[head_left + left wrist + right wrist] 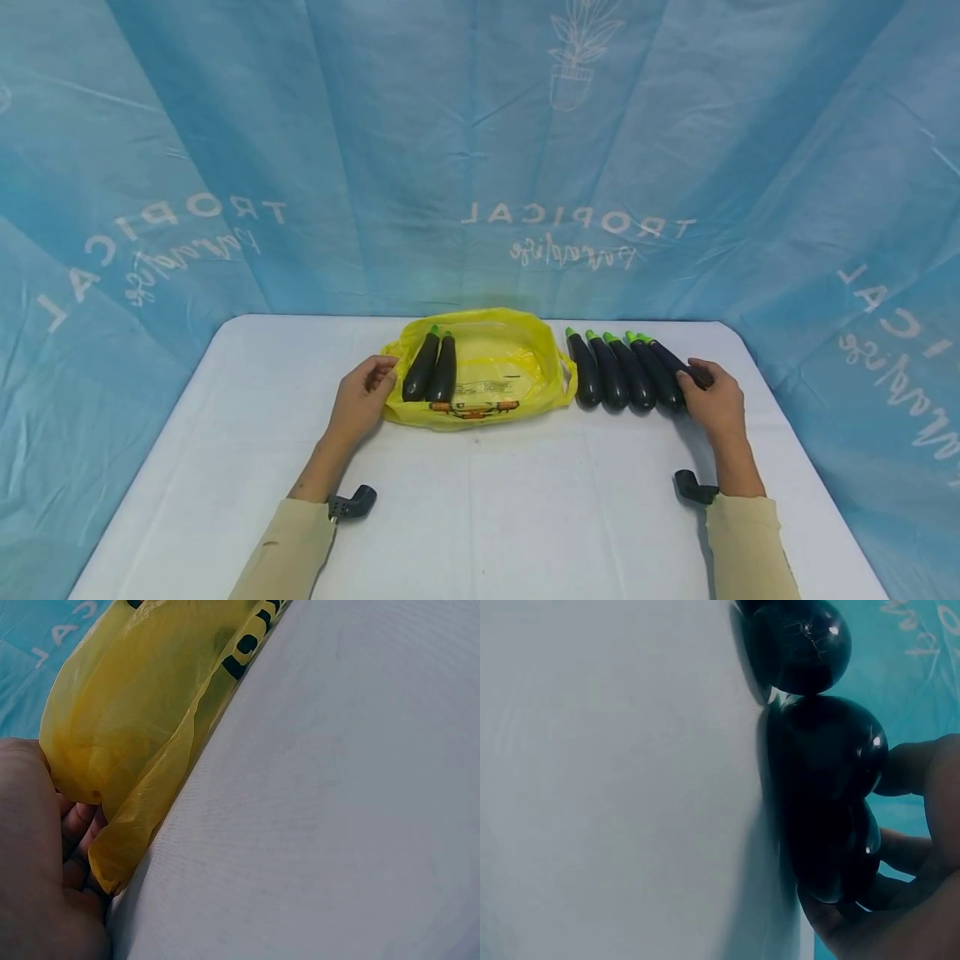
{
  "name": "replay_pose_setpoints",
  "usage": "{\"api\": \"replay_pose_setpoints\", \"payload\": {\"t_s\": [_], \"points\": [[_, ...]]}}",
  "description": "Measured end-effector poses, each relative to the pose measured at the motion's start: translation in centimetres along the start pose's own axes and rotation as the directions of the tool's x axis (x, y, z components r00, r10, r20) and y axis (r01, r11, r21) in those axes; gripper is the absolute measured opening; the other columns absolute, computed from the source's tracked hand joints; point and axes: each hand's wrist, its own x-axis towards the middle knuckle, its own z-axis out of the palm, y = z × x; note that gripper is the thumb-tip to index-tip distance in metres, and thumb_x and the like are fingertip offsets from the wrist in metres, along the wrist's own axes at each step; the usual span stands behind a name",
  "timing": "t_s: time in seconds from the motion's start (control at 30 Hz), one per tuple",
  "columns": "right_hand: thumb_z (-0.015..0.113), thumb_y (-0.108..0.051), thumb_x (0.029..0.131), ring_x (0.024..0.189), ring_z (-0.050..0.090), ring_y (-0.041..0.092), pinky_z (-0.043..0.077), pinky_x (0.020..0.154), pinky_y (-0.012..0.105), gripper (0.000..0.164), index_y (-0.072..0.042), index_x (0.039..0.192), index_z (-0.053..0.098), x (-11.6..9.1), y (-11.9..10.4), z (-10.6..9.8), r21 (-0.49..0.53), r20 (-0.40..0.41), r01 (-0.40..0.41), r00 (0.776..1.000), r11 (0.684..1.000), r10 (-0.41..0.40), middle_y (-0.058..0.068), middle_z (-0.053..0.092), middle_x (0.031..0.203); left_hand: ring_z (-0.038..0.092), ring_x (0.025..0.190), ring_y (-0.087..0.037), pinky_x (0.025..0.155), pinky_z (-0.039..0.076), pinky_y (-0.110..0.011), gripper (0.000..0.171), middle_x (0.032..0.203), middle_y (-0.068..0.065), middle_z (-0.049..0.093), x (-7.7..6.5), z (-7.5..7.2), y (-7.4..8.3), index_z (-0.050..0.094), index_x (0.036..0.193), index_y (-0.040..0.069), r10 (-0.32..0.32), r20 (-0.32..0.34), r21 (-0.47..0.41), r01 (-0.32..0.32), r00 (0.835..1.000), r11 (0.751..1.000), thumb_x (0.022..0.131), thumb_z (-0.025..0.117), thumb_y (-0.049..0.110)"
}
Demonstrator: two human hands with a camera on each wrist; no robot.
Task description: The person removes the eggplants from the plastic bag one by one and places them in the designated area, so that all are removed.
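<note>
A yellow plastic bag [525,400] lies open on the table, with two dark eggplants [422,367] side by side in its left part. My left hand [362,398] holds the bag's left edge; in the left wrist view, fingers [79,821] show beneath the yellow film. To the right of the bag, several eggplants [611,375] with green stem ends form a row. At that row's right end, my right hand [716,404] grips the last eggplant [836,859] by its rounded end. It leans against its neighbour [832,746].
A white cloth covers the table [480,508]. Blue printed curtain fabric [420,167] hangs behind and along both sides. A dark device [352,503] is strapped to the left wrist, and a similar one [694,487] to the right.
</note>
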Motion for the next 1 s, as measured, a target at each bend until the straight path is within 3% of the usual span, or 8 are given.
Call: {"api": "replay_pose_setpoints", "payload": {"t_s": [0.3,0.73,1.0], "points": [[0.056,-0.031,0.107,0.141,0.050,0.048,0.045,0.113,0.060,0.056,-0.001,0.154,0.050,-0.2,-0.3,-0.3,-0.004,-0.021,0.017,1.000,1.000,-0.017,0.029,0.054,0.151,0.059,0.093,-0.018,0.077,0.048,-0.018,0.022,0.105,-0.007,0.068,0.1,0.1,-0.6,0.069,0.126,0.008,-0.002,-0.007,0.029,0.002,1.000,1.000,0.107,0.061,0.013],[0.058,-0.030,0.105,0.145,0.045,0.046,0.038,0.117,0.062,0.052,0.000,0.148,0.056,-0.9,-1.6,-0.7,0.000,-0.065,0.061,0.996,0.998,-0.061,0.026,0.053,0.152,0.059,0.093,-0.020,0.077,0.048,-0.018,0.022,0.105,-0.007,0.067,-0.1,0.1,-0.5,0.069,0.126,0.008,-0.003,-0.003,0.003,0.003,1.000,1.000,0.107,0.062,0.013],[0.059,-0.029,0.104,0.144,0.046,0.044,0.038,0.118,0.061,0.050,0.000,0.145,0.058,-1.8,-3.2,-1.0,0.012,-0.095,0.137,0.986,0.991,-0.135,0.025,0.054,0.149,0.058,0.093,-0.019,0.077,0.048,-0.019,0.022,0.105,-0.006,0.067,0.0,0.2,-0.5,0.069,0.126,0.008,-0.004,-0.003,0.005,0.004,1.000,1.000,0.106,0.062,0.013]]}}
